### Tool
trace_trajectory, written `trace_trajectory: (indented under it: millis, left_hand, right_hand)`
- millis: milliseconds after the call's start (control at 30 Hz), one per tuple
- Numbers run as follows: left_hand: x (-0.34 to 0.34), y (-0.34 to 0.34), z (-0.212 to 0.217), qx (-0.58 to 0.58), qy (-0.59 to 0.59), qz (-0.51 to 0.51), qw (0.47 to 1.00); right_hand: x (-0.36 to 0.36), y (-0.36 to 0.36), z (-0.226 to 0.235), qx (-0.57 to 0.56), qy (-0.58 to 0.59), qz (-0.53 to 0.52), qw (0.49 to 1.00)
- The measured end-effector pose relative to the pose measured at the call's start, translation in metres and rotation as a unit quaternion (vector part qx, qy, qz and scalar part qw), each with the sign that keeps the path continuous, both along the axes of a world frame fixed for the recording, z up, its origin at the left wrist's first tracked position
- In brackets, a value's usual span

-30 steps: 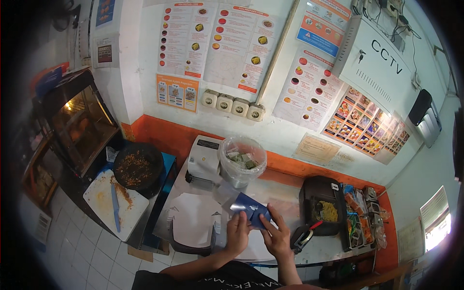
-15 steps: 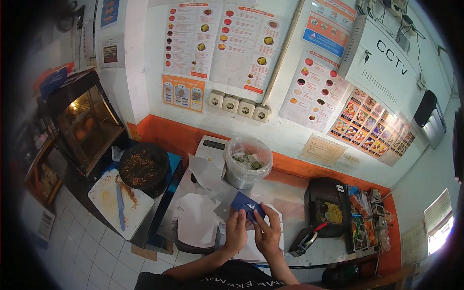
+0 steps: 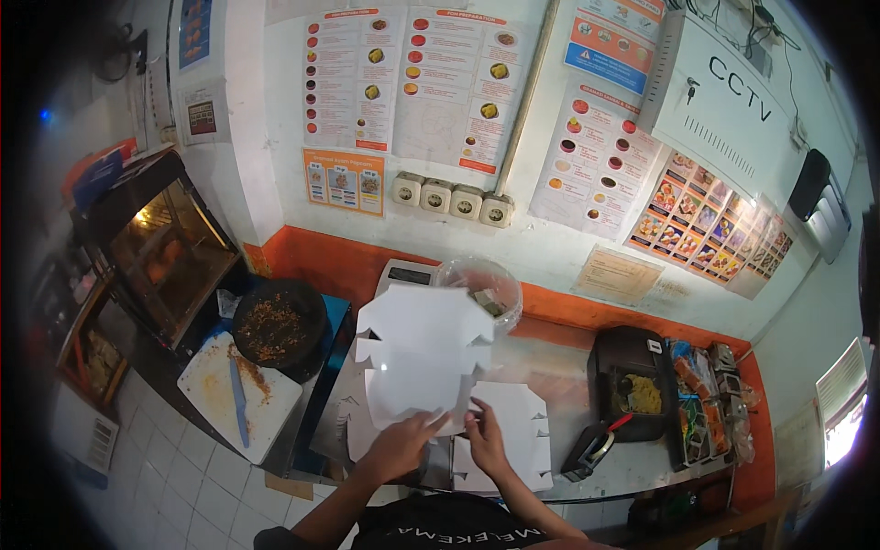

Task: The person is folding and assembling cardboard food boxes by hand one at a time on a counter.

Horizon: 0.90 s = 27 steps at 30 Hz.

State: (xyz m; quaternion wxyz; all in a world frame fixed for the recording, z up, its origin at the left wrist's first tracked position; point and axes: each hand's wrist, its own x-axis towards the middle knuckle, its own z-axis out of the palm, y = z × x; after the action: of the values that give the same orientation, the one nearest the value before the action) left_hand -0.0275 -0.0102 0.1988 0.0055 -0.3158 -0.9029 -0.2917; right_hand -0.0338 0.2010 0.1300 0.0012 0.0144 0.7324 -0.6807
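Both hands are up at the front of the table (image 3: 587, 367), working a flat white cardboard sheet (image 3: 423, 353), the kind cut with notched tabs for folding into a box. The left hand (image 3: 401, 446) has its fingers curled on the sheet's near edge, pinching it so the sheet tips up and away from the person. The right hand (image 3: 486, 438) sits just beside it, fingers bent onto the same lower edge; how tightly it grips I cannot tell from here. Holding by the bottom edge keeps the tabs free and the whole face in view.

Under and beside the raised sheet lies a stack of similar flat sheets (image 3: 513, 440), within easy reach. Behind stands a clear plastic tub (image 3: 481, 289). To the right sits a black container (image 3: 632, 390) with yellowish food inside. Off to the left, a dark pan of crumbs (image 3: 275, 325) rests by a white cutting board (image 3: 234, 394) with a blue knife (image 3: 237, 401) on it.
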Motion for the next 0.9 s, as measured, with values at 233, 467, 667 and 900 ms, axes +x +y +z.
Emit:
trace_trajectory:
  millis: [233,467,667,900]
  left_hand:
    - [0.007,-0.084,-0.16,-0.239,-0.035,0.026,0.97]
    - [0.003,-0.076,-0.195,-0.186,0.022,-0.025,0.982]
    - [0.01,-0.08,-0.201,-0.131,-0.134,-0.051,0.981]
    - [0.003,-0.089,-0.193,-0.1,-0.15,-0.097,0.979]
  right_hand:
    - [0.009,-0.027,-0.097,0.241,0.071,0.193,0.949]
    - [0.03,0.04,-0.117,0.347,0.035,0.206,0.914]
    - [0.065,0.067,-0.14,0.532,0.11,0.247,0.802]
    - [0.069,0.081,-0.19,0.553,0.095,0.265,0.784]
